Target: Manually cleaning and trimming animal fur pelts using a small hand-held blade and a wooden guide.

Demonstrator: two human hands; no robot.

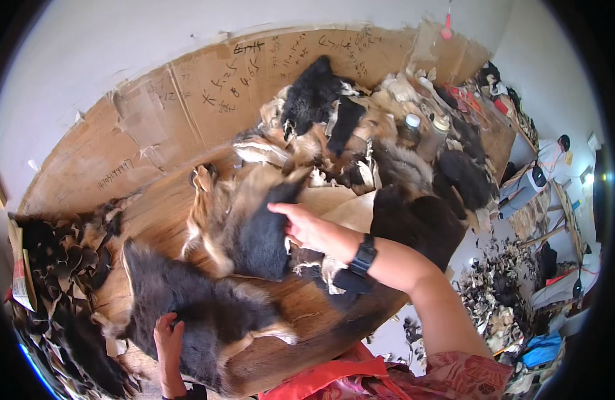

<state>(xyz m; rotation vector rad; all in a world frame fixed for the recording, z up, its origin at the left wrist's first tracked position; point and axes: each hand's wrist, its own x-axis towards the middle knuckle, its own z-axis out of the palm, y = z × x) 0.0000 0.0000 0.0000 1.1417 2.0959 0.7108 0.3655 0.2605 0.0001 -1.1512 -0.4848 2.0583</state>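
Observation:
My right hand [291, 220] grips a fur piece [257, 237] with a black middle and tan, shaggy sides, lifted a little among other pelts on the wooden table [147, 207]; its thumb shows on top, the other fingers are partly hidden. My left hand [169, 333] rests on a dark brown-black pelt [201, 313] with pale edges at the near left, its fingers bent and apart. Right of my right hand lie a large dark pelt [414, 237] and pale skin pieces [341, 200].
Cardboard [154, 127] lines the wall. Mixed fur pieces [387, 100] and two bottles [435, 137] stand at the back. Dark scraps [61, 267] heap at left. At right, scraps [494, 300] cover the floor beside shelves with machines [534, 180].

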